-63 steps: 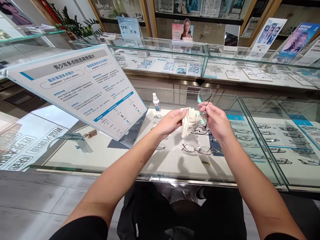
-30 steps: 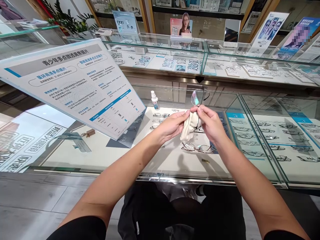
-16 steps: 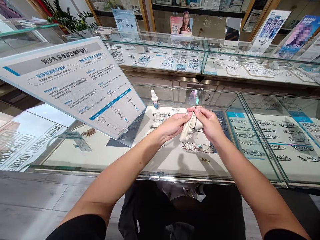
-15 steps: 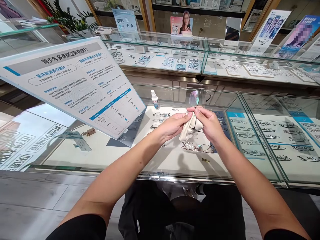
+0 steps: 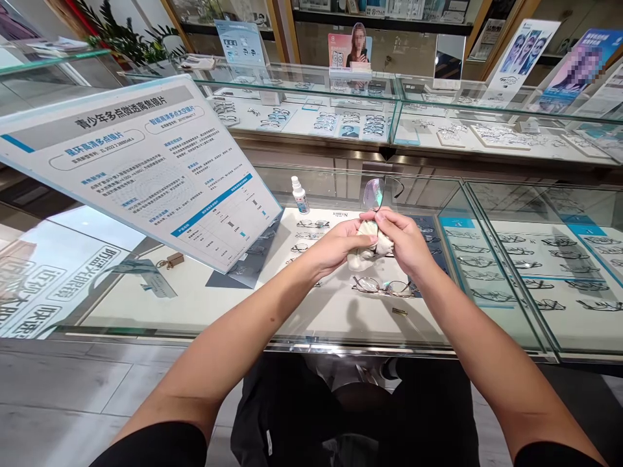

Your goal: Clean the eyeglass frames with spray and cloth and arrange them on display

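Between left hand (image 5: pixel 341 246) and right hand (image 5: pixel 405 241), eyeglasses (image 5: pixel 372 194) against a pale cloth (image 5: pixel 361 258).

Glass counter (image 5: pixel 302 321), clear top, white base showing through. White bottle (image 5: pixel 300 196) stands upright on top, toward the back. Big printed sign (image 5: pixel 146 165) tilts over the left part; its foot doesn't show. Below the sign, small brown block (image 5: pixel 174 261) with a pale tag (image 5: pixel 158 280) near it; on or under the glass, can't tell. Same for the thin-rimmed glasses (image 5: pixel 382 287) at centre and the gold piece (image 5: pixel 400 312) nearer the front edge. Rows of frames (image 5: pixel 550 304) lie under the glass at right.
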Tool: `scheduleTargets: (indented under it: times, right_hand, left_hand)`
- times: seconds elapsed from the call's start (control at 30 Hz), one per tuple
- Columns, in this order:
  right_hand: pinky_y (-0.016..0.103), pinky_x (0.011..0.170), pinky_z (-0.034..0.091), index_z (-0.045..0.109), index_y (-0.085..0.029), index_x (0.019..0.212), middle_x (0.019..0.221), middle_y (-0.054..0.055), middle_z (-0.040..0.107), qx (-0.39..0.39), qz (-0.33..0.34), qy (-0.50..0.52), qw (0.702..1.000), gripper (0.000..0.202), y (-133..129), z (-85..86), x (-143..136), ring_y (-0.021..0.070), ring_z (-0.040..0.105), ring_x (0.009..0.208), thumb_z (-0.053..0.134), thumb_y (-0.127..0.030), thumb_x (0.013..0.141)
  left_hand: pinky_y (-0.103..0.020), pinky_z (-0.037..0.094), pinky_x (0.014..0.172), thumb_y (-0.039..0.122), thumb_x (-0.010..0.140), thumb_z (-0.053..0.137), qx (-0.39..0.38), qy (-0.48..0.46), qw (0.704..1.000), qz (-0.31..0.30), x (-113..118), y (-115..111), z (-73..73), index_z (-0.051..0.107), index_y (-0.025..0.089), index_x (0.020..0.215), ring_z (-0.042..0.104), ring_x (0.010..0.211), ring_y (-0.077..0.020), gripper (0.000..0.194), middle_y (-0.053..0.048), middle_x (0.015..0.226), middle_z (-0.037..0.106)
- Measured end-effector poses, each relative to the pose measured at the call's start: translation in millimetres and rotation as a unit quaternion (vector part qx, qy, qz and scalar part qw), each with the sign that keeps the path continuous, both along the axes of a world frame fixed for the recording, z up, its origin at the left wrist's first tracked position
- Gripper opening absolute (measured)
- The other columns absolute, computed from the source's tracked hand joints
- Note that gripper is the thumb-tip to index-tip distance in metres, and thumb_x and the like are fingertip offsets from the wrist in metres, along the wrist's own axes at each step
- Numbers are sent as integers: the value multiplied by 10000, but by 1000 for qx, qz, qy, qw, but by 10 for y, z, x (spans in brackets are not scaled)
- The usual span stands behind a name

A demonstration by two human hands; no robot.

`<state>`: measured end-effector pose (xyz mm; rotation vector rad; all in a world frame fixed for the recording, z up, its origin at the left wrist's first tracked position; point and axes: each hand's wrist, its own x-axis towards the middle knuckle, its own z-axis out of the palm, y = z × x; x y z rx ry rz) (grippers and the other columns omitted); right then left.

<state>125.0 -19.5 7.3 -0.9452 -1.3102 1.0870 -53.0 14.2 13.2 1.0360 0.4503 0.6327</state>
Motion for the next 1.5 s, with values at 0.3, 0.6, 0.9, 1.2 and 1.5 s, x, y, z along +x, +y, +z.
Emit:
scheduleTargets:
  times: [0.3,0.6,0.9,1.2,1.5]
  right_hand:
    - [398,1129,495,888,-311,1096,1215,55,719,32,5,-33,999,403,-91,134,-28,254,659,1204,646,-629,1049]
    - [458,1196,473,894,-289,1162,1246,96,741,65,-19,-80,995,525,-137,181,-86,293,634,1314,654,-730,1007]
    - [416,1034,502,910,-277,1061,1062,55,731,46,-54,-52,996,448,-79,107,-43,247,663,1069,724,-676,975]
    - [360,896,539,849,-259,924,1035,41,769,-18,-48,29,998,309,-72,128,-19,212,662,947,830,-567,902]
    - [409,993,551,802,-261,831,1058,61,765,49,-29,-14,998,389,-92,174,-50,252,695,1078,830,-642,903]
  left_hand:
    - [-233,443,693,663,856,874,127,28,990,56,36,27,-94,709,189,1292,589,701,-98,666,19,849,701]
    - [-232,433,669,755,834,838,134,28,984,115,51,13,-24,705,173,943,555,665,-105,607,34,696,640]
    - [-234,434,621,762,860,810,116,36,991,60,-13,110,-112,704,140,923,564,650,-103,634,-14,775,681]
    - [-225,416,624,554,783,970,104,22,994,10,-17,56,-73,708,163,1132,566,648,-86,586,17,807,671]
    - [-215,424,635,665,824,898,114,18,990,81,30,59,-90,733,164,1017,575,676,-90,562,16,799,670]
